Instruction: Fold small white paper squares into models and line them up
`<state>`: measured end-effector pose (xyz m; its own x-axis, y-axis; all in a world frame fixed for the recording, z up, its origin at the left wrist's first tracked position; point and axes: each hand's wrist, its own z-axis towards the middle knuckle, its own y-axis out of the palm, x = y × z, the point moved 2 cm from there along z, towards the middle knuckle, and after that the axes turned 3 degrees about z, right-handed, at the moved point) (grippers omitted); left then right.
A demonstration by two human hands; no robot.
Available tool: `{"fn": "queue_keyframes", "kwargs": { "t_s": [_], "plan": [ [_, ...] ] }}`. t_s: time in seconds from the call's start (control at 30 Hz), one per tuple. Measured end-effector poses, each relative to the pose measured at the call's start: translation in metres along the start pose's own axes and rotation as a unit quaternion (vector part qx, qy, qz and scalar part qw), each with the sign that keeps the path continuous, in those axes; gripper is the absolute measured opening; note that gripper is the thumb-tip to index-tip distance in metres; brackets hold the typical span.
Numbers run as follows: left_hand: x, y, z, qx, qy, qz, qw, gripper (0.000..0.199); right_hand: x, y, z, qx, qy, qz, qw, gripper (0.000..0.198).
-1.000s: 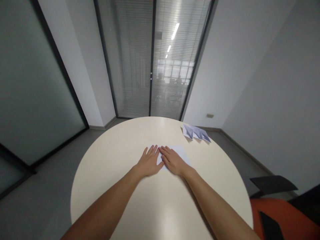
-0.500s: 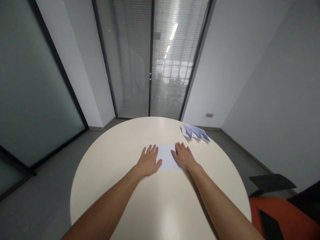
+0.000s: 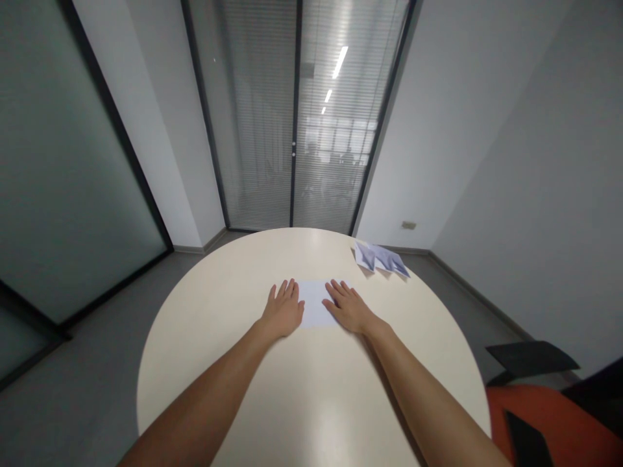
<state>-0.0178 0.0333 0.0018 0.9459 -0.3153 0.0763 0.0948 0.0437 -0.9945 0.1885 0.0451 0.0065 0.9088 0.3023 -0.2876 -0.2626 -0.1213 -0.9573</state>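
A flat white sheet of paper (image 3: 314, 305) lies on the round cream table (image 3: 302, 395), partly covered at its sides. At its left edge rests my left hand (image 3: 283, 310), palm down, with the fingers stretched out. My right hand (image 3: 348, 306) lies palm down over the paper's right part, fingers spread and the thumb pointing inward. Neither hand grips anything.
Folded white papers (image 3: 382, 258) stand creased near the table's far right edge. An orange chair (image 3: 540, 415) with black armrests is at the lower right. Beyond the table is a glass partition with blinds (image 3: 263, 130).
Both hands have shifted a little to the left, and the paper has moved left with them. My left thumb has drawn closer to its fingers. The folded papers stay put.
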Motion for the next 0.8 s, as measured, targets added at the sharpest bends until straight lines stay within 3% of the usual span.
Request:
{"fn": "queue_keyframes", "kwargs": {
  "t_s": [0.17,0.27,0.37,0.5,0.73,0.8],
  "plan": [
    [0.003,-0.007,-0.002,0.051,-0.025,0.013,0.998,0.059,0.003,-0.006,-0.002,0.023,0.046,-0.027,0.998,0.069],
    [0.010,-0.010,-0.003,0.079,0.033,-0.012,0.996,0.059,-0.012,-0.004,-0.005,0.039,0.018,-0.033,0.999,0.066],
    [0.014,-0.005,-0.002,0.047,0.068,-0.044,0.996,0.058,-0.024,0.002,-0.006,0.013,-0.026,-0.009,1.000,0.066],
    [0.010,0.003,0.000,0.009,0.052,-0.038,0.998,0.060,-0.024,0.005,-0.006,-0.012,-0.053,0.007,0.998,0.067],
    [0.007,0.002,-0.001,-0.004,0.028,-0.038,0.999,0.065,0.005,-0.006,-0.001,0.032,0.064,-0.025,0.997,0.070],
    [0.007,0.001,-0.002,-0.004,0.035,-0.041,0.999,0.066,0.004,-0.007,-0.001,0.063,0.058,-0.034,0.996,0.066]
  ]
}}
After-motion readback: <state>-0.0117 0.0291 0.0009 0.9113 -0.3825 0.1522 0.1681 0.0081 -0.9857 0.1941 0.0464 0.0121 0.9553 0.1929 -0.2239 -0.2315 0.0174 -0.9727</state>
